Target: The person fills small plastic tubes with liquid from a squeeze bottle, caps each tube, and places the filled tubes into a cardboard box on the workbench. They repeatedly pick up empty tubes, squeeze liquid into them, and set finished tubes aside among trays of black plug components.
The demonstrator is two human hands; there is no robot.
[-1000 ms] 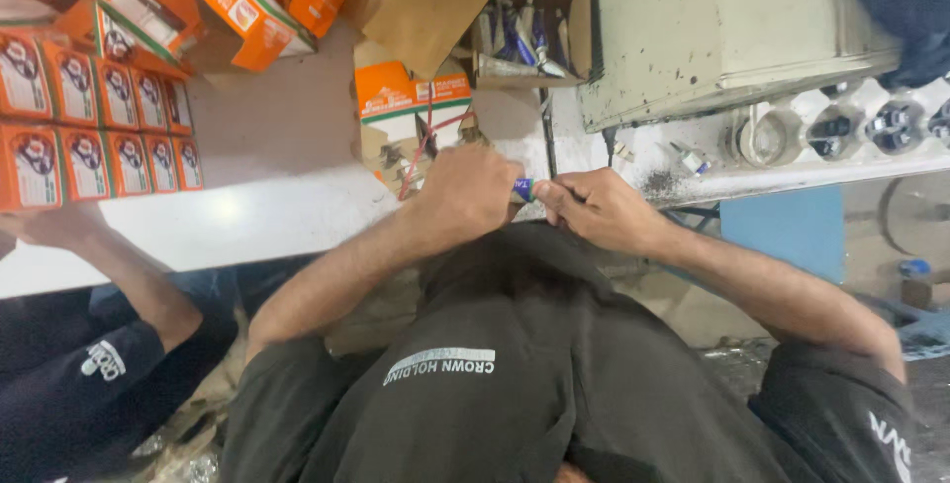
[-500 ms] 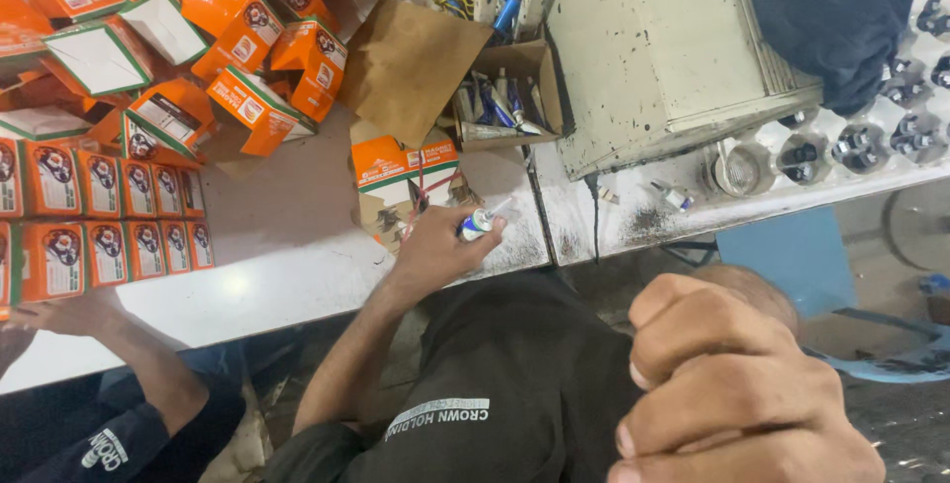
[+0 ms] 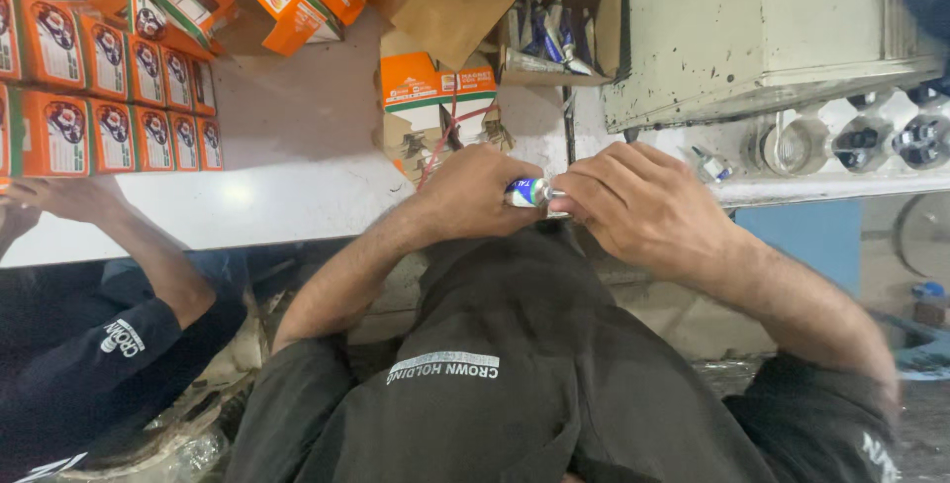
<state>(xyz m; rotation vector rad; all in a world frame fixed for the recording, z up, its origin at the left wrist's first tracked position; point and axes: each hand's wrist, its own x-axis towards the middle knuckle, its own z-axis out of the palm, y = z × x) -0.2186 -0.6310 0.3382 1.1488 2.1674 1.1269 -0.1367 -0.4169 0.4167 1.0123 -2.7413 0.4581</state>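
Observation:
My left hand (image 3: 477, 191) is closed around a small white and blue tube (image 3: 527, 192), held level at the near edge of the white table (image 3: 297, 186). My right hand (image 3: 633, 206) meets it from the right, its fingertips pinched on the tube's tip. Both hands hover just above my dark shirt. Right behind them an open orange and white box (image 3: 435, 97) with red wires coming out of it lies on the table.
Rows of orange boxes (image 3: 109, 97) stand at the left, more lie tumbled at the back. A cardboard box of several tubes (image 3: 554, 33) sits beside a grey metal machine (image 3: 762, 28). Another person's arm (image 3: 119, 245) in a dark sleeve rests on the table's left edge.
My right hand, raised close to the camera half a second ago, has come back down to the tube. My left hand has drawn the tube toward me from the box.

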